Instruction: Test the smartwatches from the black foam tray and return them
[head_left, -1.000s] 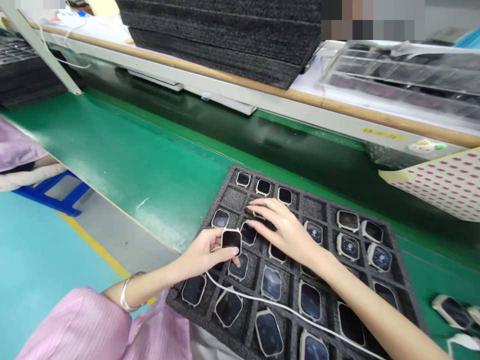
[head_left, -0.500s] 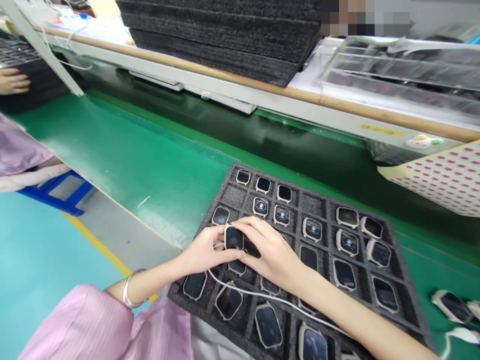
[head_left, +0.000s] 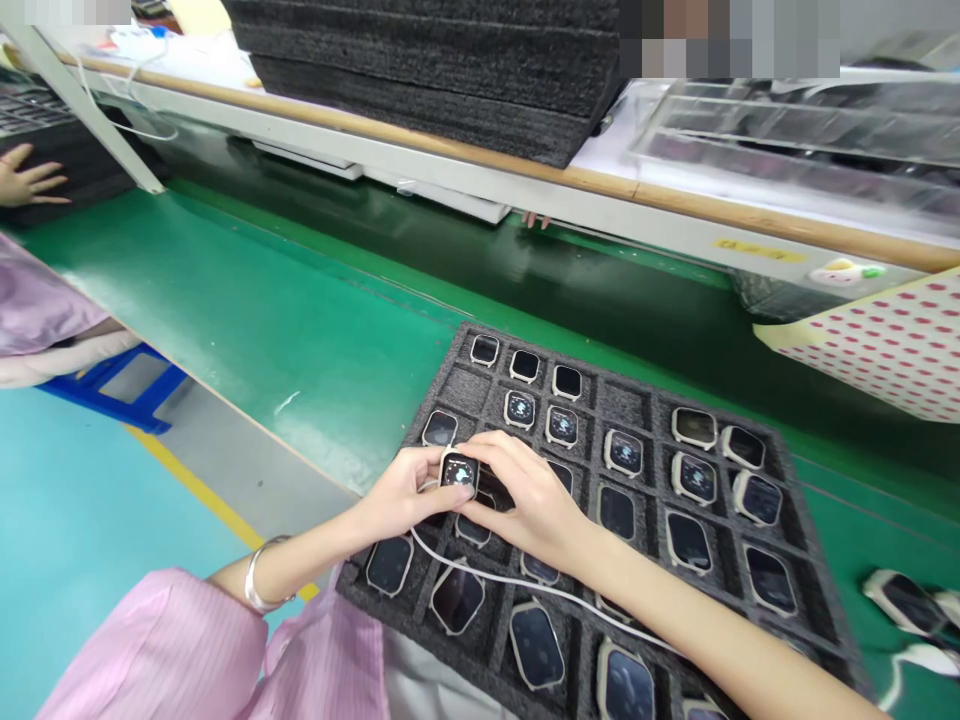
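Left hand [head_left: 401,495] pinched narrow on a lit watch [head_left: 459,472], held just above the foam tray [head_left: 466,388]. Right hand [head_left: 536,505] is curled against the watch's far edge with its thumb hidden, so can't tell if it grips. Pockets under both hands are covered. White cable [head_left: 480,577] runs below the wrists and its ends are out of sight. Tray sits on the green counter [head_left: 262,300], near edge cut off.

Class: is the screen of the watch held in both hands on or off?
On: the watch between the left hand and right hand shows a bright icon.
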